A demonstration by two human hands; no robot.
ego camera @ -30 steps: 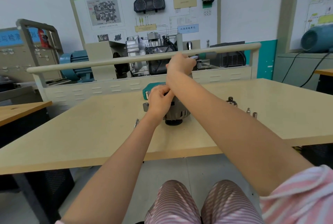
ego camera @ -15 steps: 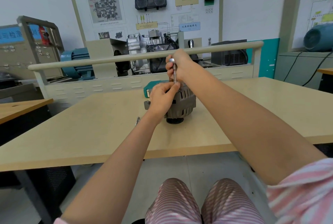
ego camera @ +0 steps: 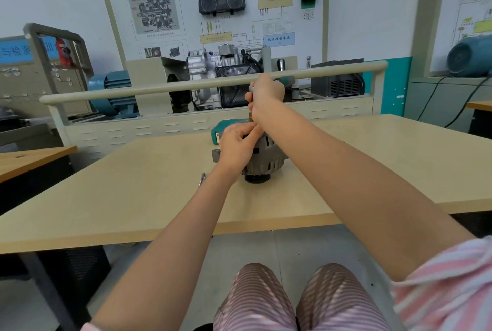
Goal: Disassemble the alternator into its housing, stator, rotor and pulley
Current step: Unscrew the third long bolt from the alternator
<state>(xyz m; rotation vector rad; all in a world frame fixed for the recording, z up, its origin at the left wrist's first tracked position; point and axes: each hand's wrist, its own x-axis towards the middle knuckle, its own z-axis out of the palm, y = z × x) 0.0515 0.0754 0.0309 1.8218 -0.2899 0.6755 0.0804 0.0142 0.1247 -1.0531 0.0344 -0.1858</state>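
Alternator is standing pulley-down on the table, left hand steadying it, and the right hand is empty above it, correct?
Not quite. The head view shows the right hand gripping a tool held upright over the alternator. The rest holds: it stands pulley down on the table, left hand steadying it.

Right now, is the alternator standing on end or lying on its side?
On end: the alternator stands pulley down on the table.
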